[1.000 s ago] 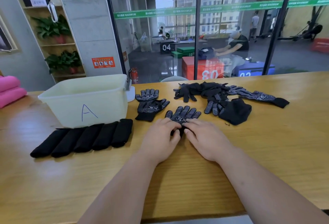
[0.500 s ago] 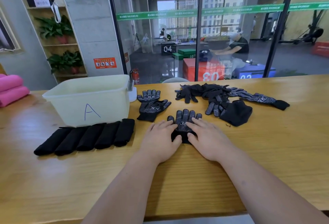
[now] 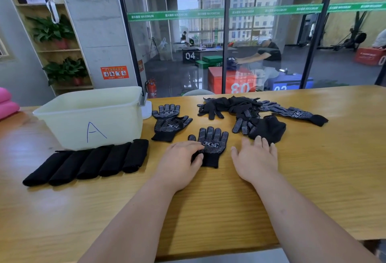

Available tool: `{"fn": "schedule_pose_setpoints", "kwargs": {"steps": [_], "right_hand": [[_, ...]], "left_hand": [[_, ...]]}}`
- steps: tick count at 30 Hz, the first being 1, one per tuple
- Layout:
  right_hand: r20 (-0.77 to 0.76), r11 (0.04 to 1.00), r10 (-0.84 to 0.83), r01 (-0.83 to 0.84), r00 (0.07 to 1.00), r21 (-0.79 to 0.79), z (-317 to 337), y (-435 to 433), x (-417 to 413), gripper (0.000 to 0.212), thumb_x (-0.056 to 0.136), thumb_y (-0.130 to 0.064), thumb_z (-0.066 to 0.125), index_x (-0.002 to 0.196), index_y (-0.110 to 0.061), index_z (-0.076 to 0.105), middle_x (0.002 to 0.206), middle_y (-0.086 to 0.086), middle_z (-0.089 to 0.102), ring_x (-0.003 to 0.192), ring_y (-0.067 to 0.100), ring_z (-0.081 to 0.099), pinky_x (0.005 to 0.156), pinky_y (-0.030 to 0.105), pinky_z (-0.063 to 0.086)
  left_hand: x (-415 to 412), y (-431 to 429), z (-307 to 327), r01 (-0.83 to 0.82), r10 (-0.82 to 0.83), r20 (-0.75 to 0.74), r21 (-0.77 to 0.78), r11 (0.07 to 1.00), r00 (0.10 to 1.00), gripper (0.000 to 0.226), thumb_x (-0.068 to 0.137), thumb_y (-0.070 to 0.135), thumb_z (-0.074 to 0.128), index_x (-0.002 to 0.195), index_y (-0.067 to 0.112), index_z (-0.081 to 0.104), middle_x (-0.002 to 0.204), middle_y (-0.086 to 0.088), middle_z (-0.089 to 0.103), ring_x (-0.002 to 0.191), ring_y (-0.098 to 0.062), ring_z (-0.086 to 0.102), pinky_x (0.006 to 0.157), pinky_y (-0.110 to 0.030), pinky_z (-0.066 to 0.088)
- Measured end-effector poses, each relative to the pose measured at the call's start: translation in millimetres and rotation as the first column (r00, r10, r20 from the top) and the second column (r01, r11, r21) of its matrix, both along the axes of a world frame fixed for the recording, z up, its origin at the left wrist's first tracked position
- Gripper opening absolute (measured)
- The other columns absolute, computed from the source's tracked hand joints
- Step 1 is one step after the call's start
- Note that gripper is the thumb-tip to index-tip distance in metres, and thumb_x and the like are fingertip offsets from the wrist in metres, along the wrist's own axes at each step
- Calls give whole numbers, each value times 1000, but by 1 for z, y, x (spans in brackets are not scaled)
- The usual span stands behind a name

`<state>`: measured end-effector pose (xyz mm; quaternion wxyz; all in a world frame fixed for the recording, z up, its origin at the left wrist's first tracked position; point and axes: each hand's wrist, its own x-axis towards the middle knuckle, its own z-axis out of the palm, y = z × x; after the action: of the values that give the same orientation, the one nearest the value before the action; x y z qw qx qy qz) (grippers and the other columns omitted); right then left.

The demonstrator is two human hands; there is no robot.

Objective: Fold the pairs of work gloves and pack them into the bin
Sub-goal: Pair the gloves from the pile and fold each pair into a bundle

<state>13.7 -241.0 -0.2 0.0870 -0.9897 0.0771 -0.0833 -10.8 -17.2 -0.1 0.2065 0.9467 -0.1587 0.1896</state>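
A black dotted work glove [image 3: 213, 143] lies flat, palm up, in front of me on the wooden table [image 3: 208, 204]. My left hand [image 3: 179, 162] rests on its left edge near the cuff with fingers extended. My right hand [image 3: 255, 159] lies flat and apart from it to the right, its fingertips at the edge of a heap of loose black gloves [image 3: 252, 116]. Another pair of dotted gloves [image 3: 169, 121] lies beside the pale bin marked "A" [image 3: 92, 118]. Several folded black glove bundles [image 3: 89, 163] sit in a row in front of the bin.
A single dotted glove [image 3: 296, 113] stretches out at the right end of the heap. A pink roll [image 3: 7, 106] lies at the far left. A glass wall stands behind the table's far edge.
My right hand has come off the flat glove and moved right towards the heap. The left hand stays on the glove's left side, and the glove now shows almost whole.
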Motion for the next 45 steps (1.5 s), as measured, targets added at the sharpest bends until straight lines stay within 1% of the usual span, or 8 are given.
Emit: {"fn": "schedule_pose_setpoints", "kwargs": {"steps": [6, 12, 19, 25, 33, 38, 41, 45], "right_hand": [[226, 983, 144, -113, 963, -142, 1, 9, -11, 38, 106, -40, 37, 128, -25, 63, 123, -2, 69, 118, 22, 60, 115, 42, 38], [282, 934, 352, -353, 892, -50, 3, 11, -11, 39, 102, -22, 55, 137, -33, 66, 124, -10, 71, 115, 17, 58, 99, 38, 49], [372, 870, 432, -488, 822, 66, 3, 11, -13, 26, 95, -23, 70, 118, -34, 75, 109, -17, 73, 103, 7, 61, 94, 34, 53], [404, 882, 386, -460, 829, 101, 3, 9, -15, 26, 93, -22, 74, 116, -34, 73, 102, -17, 69, 97, 6, 62, 94, 36, 54], [386, 933, 326, -359, 863, 14, 5, 12, -15, 32, 96, -10, 64, 123, -25, 73, 104, -5, 70, 99, 17, 63, 89, 38, 55], [507, 865, 238, -418, 828, 276, 7, 11, -21, 37, 98, -6, 63, 124, -31, 70, 97, -13, 60, 87, 9, 61, 79, 31, 56], [541, 760, 251, -510, 802, 403, 17, 8, -24, 50, 101, -1, 56, 129, -40, 69, 100, -9, 54, 83, 9, 58, 78, 26, 52], [491, 583, 193, -502, 849, 639, 43, 0, -25, 51, 101, 2, 51, 109, -42, 76, 96, 1, 60, 86, 21, 68, 81, 30, 58]], "left_hand": [[1, -1, -1, -33, 33, 19, 22, 999, 999, 33, 105, 36, 55, 132, 28, 71, 134, 14, 69, 129, -8, 57, 116, -39, 41], [-1, -2, -1, -125, 123, 38, 66, 990, 992, 31, 104, 41, 54, 129, 35, 71, 130, 19, 65, 123, -5, 56, 112, -34, 37], [-4, -5, 1, -160, 159, 11, 72, 985, 987, 31, 101, 47, 58, 127, 36, 71, 125, 18, 64, 113, -9, 61, 102, -34, 46], [-12, -1, 9, -161, 168, -46, 123, 979, 985, 32, 101, 50, 58, 129, 38, 68, 121, 16, 61, 110, -10, 60, 94, -36, 52], [-34, 2, 3, -225, 221, 70, 71, 972, 973, 37, 108, 44, 47, 138, 30, 64, 138, 15, 61, 126, -13, 55, 117, -33, 35], [-37, 2, 6, -195, 192, 80, 29, 980, 978, 32, 107, 38, 49, 131, 30, 68, 131, 15, 63, 119, -11, 57, 111, -30, 37], [-38, 2, 7, -190, 189, 78, 13, 982, 979, 31, 107, 37, 49, 129, 30, 68, 128, 15, 62, 116, -10, 57, 108, -30, 39], [-39, 2, 9, -185, 184, 90, 5, 983, 979, 31, 107, 37, 48, 130, 30, 69, 129, 14, 61, 116, -10, 56, 105, -29, 40]]}}
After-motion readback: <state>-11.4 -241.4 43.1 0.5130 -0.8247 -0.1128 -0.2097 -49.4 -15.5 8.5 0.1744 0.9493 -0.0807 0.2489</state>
